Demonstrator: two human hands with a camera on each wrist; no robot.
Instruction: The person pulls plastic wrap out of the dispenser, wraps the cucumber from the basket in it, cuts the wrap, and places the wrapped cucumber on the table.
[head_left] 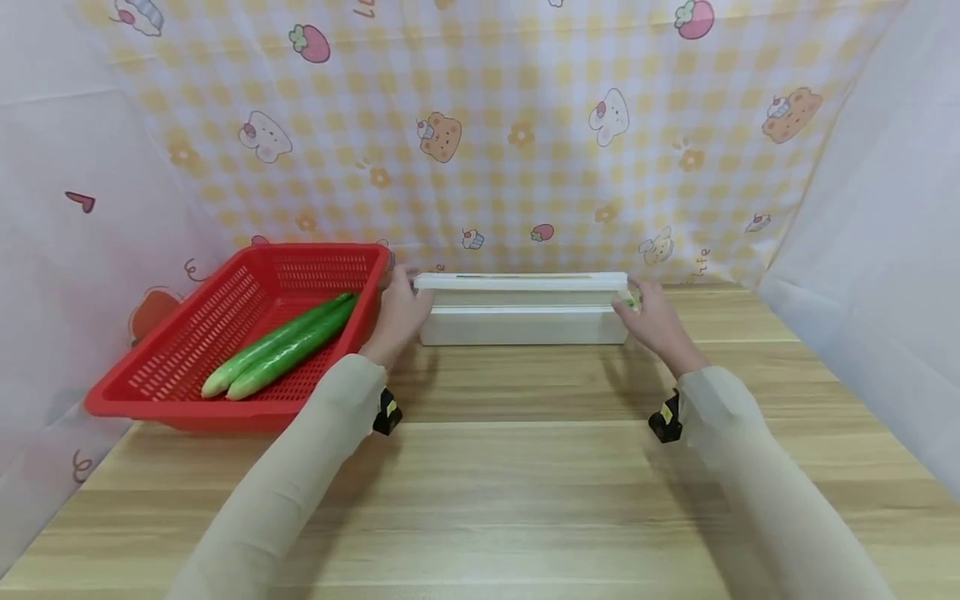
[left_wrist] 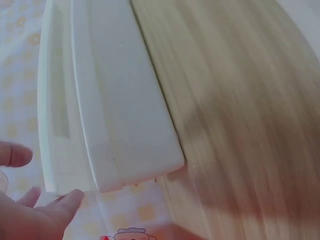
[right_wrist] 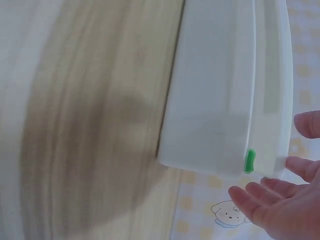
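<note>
A long white plastic box (head_left: 525, 326), resembling a cling film dispenser, stands against the back of the table with its lid (head_left: 517, 282) raised. My left hand (head_left: 405, 310) is at the box's left end; in the left wrist view its fingertips (left_wrist: 74, 198) come up to the lid's corner, fingers spread. At the opposite end my right hand (head_left: 654, 321) has its fingers loosely extended by the lid's edge. A small green piece (right_wrist: 250, 161) shows near that end in the right wrist view. Neither hand's fingers visibly wrap around the box. The box's inside is hidden.
On the left stands a red plastic basket (head_left: 225, 408) holding two cucumbers (head_left: 292, 350), close beside my left forearm. Behind the wooden table (head_left: 517, 500) hangs a yellow checked cloth (head_left: 525, 150); white cloth walls (head_left: 870, 250) border the sides.
</note>
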